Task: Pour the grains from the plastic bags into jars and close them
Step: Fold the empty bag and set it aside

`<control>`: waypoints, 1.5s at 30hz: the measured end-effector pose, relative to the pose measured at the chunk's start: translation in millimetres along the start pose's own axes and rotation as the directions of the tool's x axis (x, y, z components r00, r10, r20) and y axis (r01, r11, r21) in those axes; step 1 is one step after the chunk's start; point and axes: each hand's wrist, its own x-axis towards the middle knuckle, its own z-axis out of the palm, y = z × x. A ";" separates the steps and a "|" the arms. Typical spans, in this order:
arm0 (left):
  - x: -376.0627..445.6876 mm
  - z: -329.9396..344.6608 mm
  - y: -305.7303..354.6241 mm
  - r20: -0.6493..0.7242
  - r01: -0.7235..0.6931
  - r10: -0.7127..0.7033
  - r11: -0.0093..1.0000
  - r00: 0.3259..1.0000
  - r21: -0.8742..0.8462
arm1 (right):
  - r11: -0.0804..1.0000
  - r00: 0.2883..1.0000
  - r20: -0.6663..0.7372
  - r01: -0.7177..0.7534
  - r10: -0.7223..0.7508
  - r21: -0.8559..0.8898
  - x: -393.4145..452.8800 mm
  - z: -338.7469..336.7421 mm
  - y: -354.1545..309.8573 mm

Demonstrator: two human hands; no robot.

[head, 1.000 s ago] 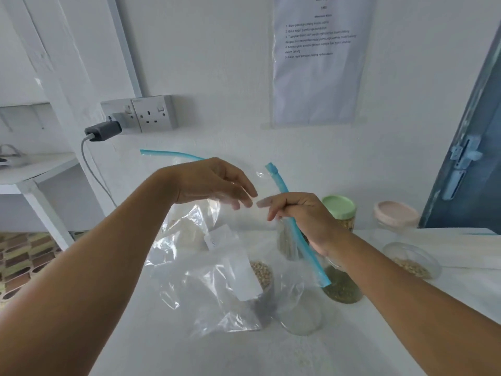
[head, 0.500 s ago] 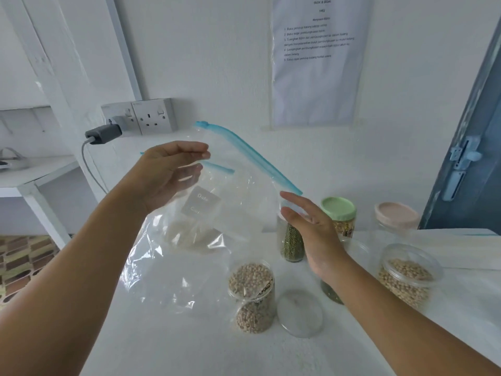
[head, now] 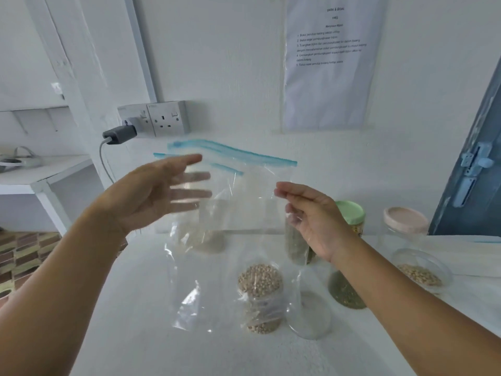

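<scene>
Open jar [head: 260, 297] of beans (lidless)

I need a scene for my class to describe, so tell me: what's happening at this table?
A person holds an empty clear zip bag up above a white table, left hand flat with fingers straight against it, right hand touching its other side. Whether either has a real grip is unclear. Below stands an open jar full of pale grains, its clear lid lying beside it. Further jars sit to the right; two have lids on.
</scene>
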 end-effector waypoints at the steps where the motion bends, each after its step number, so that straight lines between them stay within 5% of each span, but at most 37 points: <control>1: -4.7 -0.7 -5.5 0.029 0.025 -0.026 1.000 0.999 0.017 | 1.000 1.000 -0.008 0.008 -0.008 -0.030 1.6 -1.4 -2.2; 7: -1.2 15.9 -16.2 -0.054 -0.021 0.021 1.000 0.998 -0.004 | 0.995 0.991 0.107 -0.072 0.079 -0.068 -1.8 -11.8 -20.2; 11: 12.5 26.9 -20.6 -0.132 -0.003 -0.009 0.996 0.991 -0.088 | 0.986 0.997 -0.058 -0.066 0.058 -0.153 -8.0 -29.0 -29.4; 17: 21.6 76.6 -43.6 -0.013 0.062 -0.063 0.995 0.998 -0.075 | 0.955 0.966 -0.257 -0.061 -0.017 -0.292 -41.1 -70.8 -42.5; 37: 73.0 426.9 -120.2 0.099 0.172 -0.162 0.979 0.982 -0.107 | 0.952 0.869 -0.489 -0.210 0.077 -0.224 -192.2 -358.2 -180.0; 45: 111.8 496.6 -159.0 0.088 0.303 -0.296 0.950 0.951 -0.080 | 0.911 0.830 -0.533 -0.334 0.163 -0.243 -196.5 -441.7 -189.1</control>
